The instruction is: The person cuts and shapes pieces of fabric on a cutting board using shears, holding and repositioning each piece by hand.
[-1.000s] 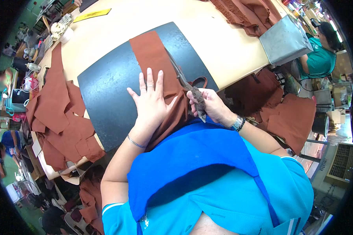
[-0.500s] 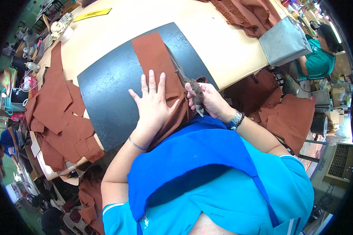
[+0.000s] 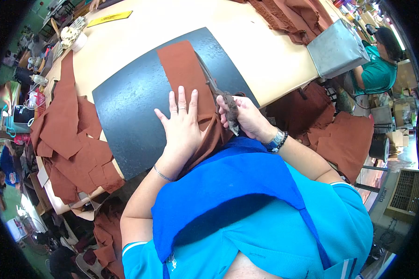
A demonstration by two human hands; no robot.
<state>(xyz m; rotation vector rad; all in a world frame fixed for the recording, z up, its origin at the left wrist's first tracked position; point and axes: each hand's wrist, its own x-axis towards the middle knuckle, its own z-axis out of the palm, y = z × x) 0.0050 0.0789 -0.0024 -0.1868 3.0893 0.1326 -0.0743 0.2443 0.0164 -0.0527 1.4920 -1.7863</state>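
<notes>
A strip of reddish-brown leather (image 3: 177, 63) lies over a dark curved board (image 3: 125, 111), its lower part folded and bunched towards my apron. My left hand (image 3: 183, 122) rests flat on the leather and the board, fingers spread. To its right, my right hand (image 3: 248, 118) is closed round the wrapped handles of a pair of scissors (image 3: 230, 109). Their blades point up and to the left along the right edge of the leather, looking nearly closed.
Brown leather pieces (image 3: 63, 128) are piled on the left. More leather (image 3: 293, 21) lies at the top near a grey metal box (image 3: 338, 49). A yellow strip (image 3: 109, 18) is at the table's far side. A co-worker (image 3: 379, 65) sits at the right.
The leather strip has shifted slightly right and down under my left hand. My right hand and the scissors have moved a little left, and the small loop of leather beside them no longer shows.
</notes>
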